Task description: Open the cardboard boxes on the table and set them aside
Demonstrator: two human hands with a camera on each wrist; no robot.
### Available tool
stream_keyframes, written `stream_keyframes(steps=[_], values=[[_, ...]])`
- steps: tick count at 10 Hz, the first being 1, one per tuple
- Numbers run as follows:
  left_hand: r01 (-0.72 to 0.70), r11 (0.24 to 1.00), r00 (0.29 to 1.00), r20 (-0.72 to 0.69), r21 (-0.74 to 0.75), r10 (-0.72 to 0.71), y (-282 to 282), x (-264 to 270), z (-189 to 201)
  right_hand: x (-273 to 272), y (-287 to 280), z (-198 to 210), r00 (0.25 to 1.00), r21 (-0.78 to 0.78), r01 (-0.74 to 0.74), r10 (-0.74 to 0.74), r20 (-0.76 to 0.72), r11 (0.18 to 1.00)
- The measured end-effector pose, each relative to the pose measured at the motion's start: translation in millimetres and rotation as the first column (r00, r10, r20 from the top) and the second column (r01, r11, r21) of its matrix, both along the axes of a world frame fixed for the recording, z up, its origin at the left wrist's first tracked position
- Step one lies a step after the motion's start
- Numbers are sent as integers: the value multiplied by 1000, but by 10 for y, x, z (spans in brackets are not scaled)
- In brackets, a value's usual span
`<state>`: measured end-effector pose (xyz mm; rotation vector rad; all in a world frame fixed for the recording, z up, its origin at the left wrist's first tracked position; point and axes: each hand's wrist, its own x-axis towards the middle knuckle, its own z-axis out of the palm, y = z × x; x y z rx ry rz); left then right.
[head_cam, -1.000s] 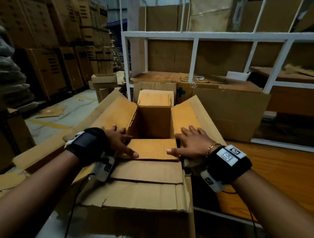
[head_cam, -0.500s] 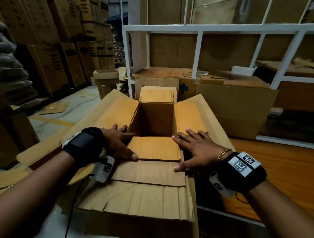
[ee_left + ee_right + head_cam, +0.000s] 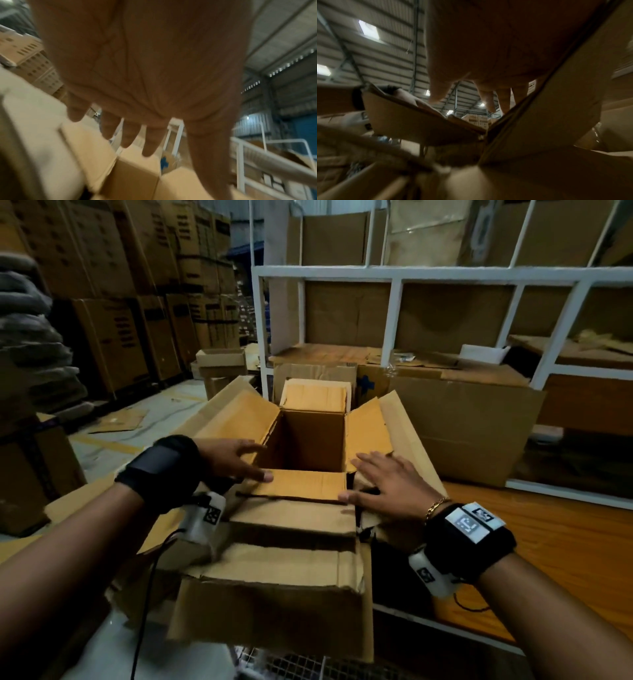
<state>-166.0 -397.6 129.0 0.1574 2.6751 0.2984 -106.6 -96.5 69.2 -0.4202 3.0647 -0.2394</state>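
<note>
Four flaps of the box (image 3: 305, 440) are already folded out, so the opening part looks basically done; what's left, I'd guess, is flattening the near flap (image 3: 301, 486) and moving the box off to one side. It sits dead centre in the head view, half off the table (image 3: 548, 542) edge, mouth up and dark inside, so I can't tell if anything's in it.

Left hand (image 3: 233, 455) is at 9 o'clock of the mouth, fingers straight and spread, thumb tip on the near flap's corner. Right hand (image 3: 387, 482) is at 3 o'clock, also flat and spread, over the right flap, gripping nothing.

Room-wise: the white rack (image 3: 394, 275) and another box (image 3: 472, 426) crowd 12 to 2 o'clock. Bare table from 3 to 5 is the open spot. More loose cardboard (image 3: 274, 587) hangs at 6 o'clock. Floor and stacked cartons (image 3: 113, 302) fill 9 to 11.
</note>
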Motion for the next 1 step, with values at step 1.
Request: stream_keyframes(steps=[1], values=[[17, 989, 965, -260, 145, 22, 61, 191, 220, 75, 233, 200, 996, -65, 24, -29, -82, 998]])
